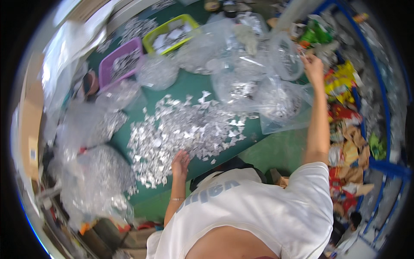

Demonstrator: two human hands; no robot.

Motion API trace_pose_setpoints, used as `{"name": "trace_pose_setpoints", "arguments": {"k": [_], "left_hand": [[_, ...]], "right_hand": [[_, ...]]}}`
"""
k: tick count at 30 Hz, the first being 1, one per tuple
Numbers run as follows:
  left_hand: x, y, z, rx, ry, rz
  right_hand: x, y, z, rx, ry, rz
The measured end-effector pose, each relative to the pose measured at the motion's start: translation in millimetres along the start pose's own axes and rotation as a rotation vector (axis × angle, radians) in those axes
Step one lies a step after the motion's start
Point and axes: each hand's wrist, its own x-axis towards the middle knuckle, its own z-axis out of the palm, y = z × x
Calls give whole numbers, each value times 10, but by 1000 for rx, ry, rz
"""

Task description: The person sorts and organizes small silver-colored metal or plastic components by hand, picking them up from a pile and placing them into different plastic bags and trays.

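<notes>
Head view, looking down over white-shirted shoulders at a green counter (pixel 189 86); a wide heap of small silvery foil-like pieces (pixel 181 129) fills the centre of the frame.

Left hand (pixel 180 163): lower centre of the frame, at the near edge of the heap; palm down, fingers loosely spread and resting on the pieces; it is open rather than clenched; whether any piece is pinched under the fingers cannot be told; a thin bracelet sits on that forearm, lower down.

Right hand (pixel 313 65): upper right of the frame, arm stretched far out; fingers gathered at the rim of a clear plastic bag (pixel 284 56) that holds more silvery pieces; it looks closed on the bag's edge, though blur leaves the exact grip unclear.

Other clear bags: one (pixel 280 105) just below the held one, lying on the counter's right end and overhanging it; several more bulging bags (pixel 97 181) stacked at lower left, also full of silvery scrap.

Upper left of the frame: a purple basket (pixel 118 62) and, just right of it, a yellow-green basket (pixel 170 32), both holding silvery pieces; a round clear bag (pixel 157 71) lies between them and the heap.

Right edge: coloured wrappers and brown cardboard scraps (pixel 345 129) piled on the floor beside a blue metal frame (pixel 384 108).
</notes>
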Motion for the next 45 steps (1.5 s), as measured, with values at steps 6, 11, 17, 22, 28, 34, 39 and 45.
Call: {"name": "trace_pose_setpoints", "arguments": {"k": [6,11,17,22,28,34,39,45], "left_hand": [[-271,36,-62,-214,-9,58],[-345,-59,-160,-170,98,205],[-93,239,-320,292,383,558],[274,826,-255,1042,612,747],[461,959,-263,1067,541,817],[5,827,-184,917,283,1254],[-311,704,-286,978,108,1438],[-464,750,-275,672,213,1204]], "right_hand": [[-518,-751,108,411,-12,-55],[-1620,-1812,479,546,-370,-142],[-2722,-2129,1845,866,-1018,-23],[-3081,-2399,2139,947,-1339,491],[-3291,-2541,2224,1233,-1280,973],[-3335,-2739,2243,1305,-1409,1108],[-3272,-3048,2152,1351,-1561,987],[-3275,-3255,2072,1185,-1470,845]]}}
